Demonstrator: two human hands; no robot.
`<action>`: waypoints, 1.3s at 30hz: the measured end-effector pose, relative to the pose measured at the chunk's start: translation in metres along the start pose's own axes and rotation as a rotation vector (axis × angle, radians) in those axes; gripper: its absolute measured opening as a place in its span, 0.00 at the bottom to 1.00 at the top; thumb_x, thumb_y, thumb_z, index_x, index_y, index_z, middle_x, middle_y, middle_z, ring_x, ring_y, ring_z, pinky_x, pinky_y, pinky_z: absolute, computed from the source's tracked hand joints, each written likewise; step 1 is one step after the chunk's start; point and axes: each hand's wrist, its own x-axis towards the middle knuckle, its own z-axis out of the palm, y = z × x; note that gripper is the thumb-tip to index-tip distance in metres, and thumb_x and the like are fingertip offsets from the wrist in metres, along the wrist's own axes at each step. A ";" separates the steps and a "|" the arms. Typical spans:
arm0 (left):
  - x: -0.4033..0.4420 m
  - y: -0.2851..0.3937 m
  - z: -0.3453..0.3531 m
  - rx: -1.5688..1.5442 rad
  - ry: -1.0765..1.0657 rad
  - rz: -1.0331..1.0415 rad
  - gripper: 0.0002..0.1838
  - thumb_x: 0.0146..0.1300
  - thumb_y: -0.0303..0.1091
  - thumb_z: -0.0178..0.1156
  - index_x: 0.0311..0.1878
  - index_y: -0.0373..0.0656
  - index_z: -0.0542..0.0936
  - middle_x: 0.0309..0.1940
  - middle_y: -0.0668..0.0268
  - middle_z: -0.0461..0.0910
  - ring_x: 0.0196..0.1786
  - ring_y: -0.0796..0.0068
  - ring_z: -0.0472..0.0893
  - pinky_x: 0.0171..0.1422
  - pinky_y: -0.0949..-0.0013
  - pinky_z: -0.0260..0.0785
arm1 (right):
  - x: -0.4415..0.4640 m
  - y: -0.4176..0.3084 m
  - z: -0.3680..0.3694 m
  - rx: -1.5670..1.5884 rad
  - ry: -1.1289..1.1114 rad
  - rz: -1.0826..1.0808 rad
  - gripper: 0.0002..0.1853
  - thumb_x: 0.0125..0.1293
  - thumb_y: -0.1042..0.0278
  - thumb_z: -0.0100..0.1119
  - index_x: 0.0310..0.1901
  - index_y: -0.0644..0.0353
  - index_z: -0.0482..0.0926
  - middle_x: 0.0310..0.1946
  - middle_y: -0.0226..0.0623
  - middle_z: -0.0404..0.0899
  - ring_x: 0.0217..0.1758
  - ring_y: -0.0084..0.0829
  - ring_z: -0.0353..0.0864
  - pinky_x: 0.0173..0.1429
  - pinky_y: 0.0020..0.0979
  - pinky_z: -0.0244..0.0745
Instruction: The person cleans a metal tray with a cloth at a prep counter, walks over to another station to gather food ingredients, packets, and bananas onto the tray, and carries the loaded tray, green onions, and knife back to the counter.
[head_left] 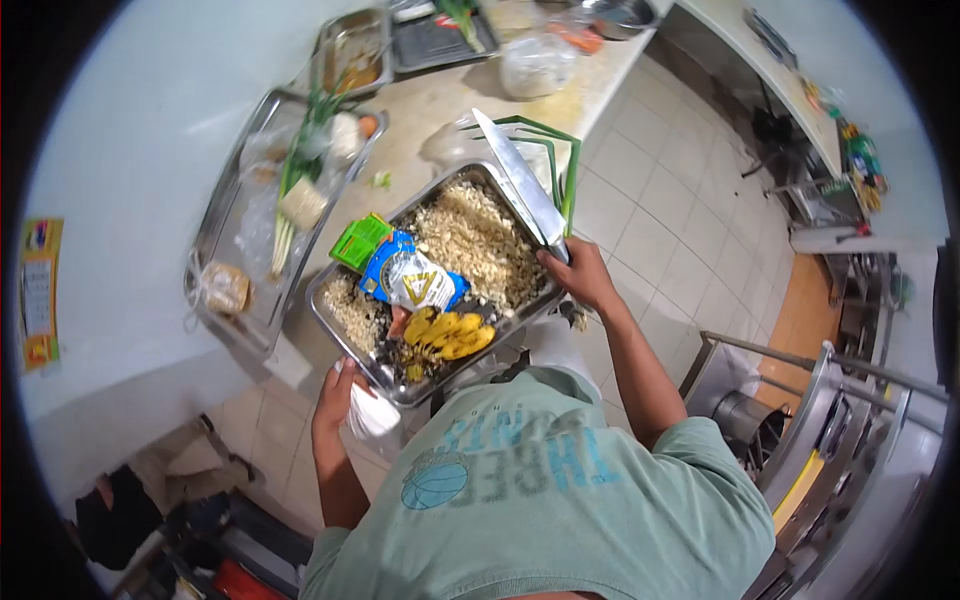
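A metal tray point(319, 290) is held tilted in front of my body. My left hand point(340, 392) grips its lower left corner, with a white cloth point(371, 412) hanging at the fingers. At the right corner my right hand point(580, 272) is closed round the handle of a large knife point(522, 180) and rests against the tray's edge. Inside the tray lie pale crumbly flakes point(470, 235), a bunch of ripe bananas point(450, 334), a blue and white packet point(415, 272) and a green packet point(361, 240).
Another metal tray point(210, 235) with spring onions point(291, 190) and bagged food stands on the left. Behind are a plastic bag point(537, 66), green stalks point(574, 165) and a black tray point(440, 45). Metal shelving point(800, 460) stands at the right.
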 end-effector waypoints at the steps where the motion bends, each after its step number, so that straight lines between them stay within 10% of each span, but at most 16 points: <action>1: 0.004 0.019 0.020 0.055 -0.043 0.030 0.19 0.73 0.47 0.39 0.39 0.40 0.69 0.15 0.63 0.74 0.18 0.73 0.74 0.26 0.72 0.68 | -0.009 0.008 -0.027 -0.003 0.032 0.035 0.18 0.57 0.56 0.62 0.29 0.68 0.77 0.23 0.52 0.76 0.26 0.46 0.78 0.34 0.39 0.70; 4: 0.019 0.081 0.127 0.117 -0.127 0.013 0.20 0.73 0.48 0.39 0.41 0.40 0.69 0.15 0.62 0.75 0.18 0.74 0.73 0.27 0.74 0.67 | -0.041 0.071 -0.129 0.032 0.105 0.139 0.16 0.57 0.58 0.62 0.31 0.67 0.78 0.23 0.51 0.76 0.26 0.47 0.76 0.34 0.40 0.70; 7: 0.042 0.112 0.207 0.155 -0.246 0.043 0.20 0.73 0.49 0.40 0.43 0.39 0.69 0.14 0.62 0.74 0.18 0.73 0.74 0.28 0.74 0.67 | -0.074 0.127 -0.197 0.056 0.292 0.073 0.17 0.58 0.61 0.63 0.27 0.69 0.74 0.16 0.39 0.71 0.20 0.24 0.67 0.27 0.32 0.64; 11: 0.101 0.148 0.322 0.259 -0.376 0.009 0.20 0.72 0.49 0.40 0.45 0.39 0.68 0.14 0.61 0.75 0.19 0.73 0.75 0.29 0.74 0.67 | -0.088 0.200 -0.300 0.069 0.327 0.243 0.16 0.57 0.59 0.62 0.33 0.67 0.78 0.28 0.52 0.78 0.32 0.48 0.80 0.39 0.40 0.71; 20: 0.148 0.225 0.633 0.323 -0.511 -0.007 0.23 0.71 0.52 0.42 0.38 0.39 0.71 0.14 0.60 0.76 0.17 0.73 0.74 0.23 0.72 0.66 | -0.151 0.375 -0.547 0.092 0.436 0.391 0.19 0.56 0.53 0.61 0.30 0.65 0.78 0.24 0.51 0.79 0.32 0.48 0.81 0.38 0.42 0.73; 22: 0.184 0.238 0.688 0.359 -0.539 0.024 0.23 0.71 0.51 0.41 0.37 0.39 0.72 0.14 0.60 0.77 0.18 0.73 0.75 0.25 0.72 0.67 | -0.141 0.416 -0.579 0.117 0.480 0.377 0.18 0.58 0.56 0.62 0.30 0.68 0.77 0.20 0.46 0.76 0.25 0.36 0.76 0.34 0.37 0.71; 24: 0.222 0.260 0.725 0.412 -0.578 0.020 0.22 0.72 0.50 0.40 0.36 0.39 0.72 0.15 0.60 0.76 0.18 0.73 0.75 0.27 0.72 0.67 | -0.125 0.438 -0.607 0.109 0.537 0.374 0.19 0.59 0.56 0.63 0.29 0.69 0.76 0.18 0.44 0.74 0.21 0.29 0.72 0.31 0.35 0.69; 27: 0.231 0.282 0.724 0.411 -0.648 0.020 0.22 0.72 0.49 0.40 0.36 0.39 0.72 0.14 0.60 0.76 0.18 0.73 0.74 0.26 0.73 0.66 | -0.134 0.417 -0.612 0.107 0.547 0.490 0.19 0.57 0.54 0.62 0.29 0.66 0.77 0.23 0.50 0.78 0.29 0.49 0.79 0.37 0.41 0.72; 30: 0.314 0.254 0.770 0.425 -0.746 0.061 0.21 0.73 0.48 0.40 0.36 0.39 0.72 0.15 0.63 0.76 0.19 0.76 0.74 0.26 0.74 0.66 | -0.120 0.482 -0.586 0.080 0.643 0.515 0.18 0.58 0.56 0.62 0.29 0.67 0.76 0.22 0.49 0.77 0.27 0.45 0.79 0.36 0.40 0.71; 34: 0.388 0.394 0.950 0.570 -0.860 0.105 0.21 0.73 0.47 0.40 0.33 0.40 0.72 0.16 0.65 0.76 0.19 0.78 0.73 0.27 0.75 0.66 | -0.080 0.532 -0.748 0.138 0.837 0.510 0.16 0.59 0.59 0.63 0.29 0.67 0.76 0.19 0.44 0.75 0.22 0.29 0.73 0.32 0.36 0.69; 39: 0.385 0.372 0.926 0.561 -0.898 0.082 0.24 0.73 0.47 0.41 0.26 0.40 0.73 0.15 0.65 0.76 0.18 0.78 0.73 0.27 0.75 0.67 | -0.087 0.545 -0.718 0.206 0.777 0.527 0.19 0.58 0.58 0.64 0.26 0.68 0.73 0.18 0.44 0.73 0.21 0.28 0.69 0.29 0.35 0.66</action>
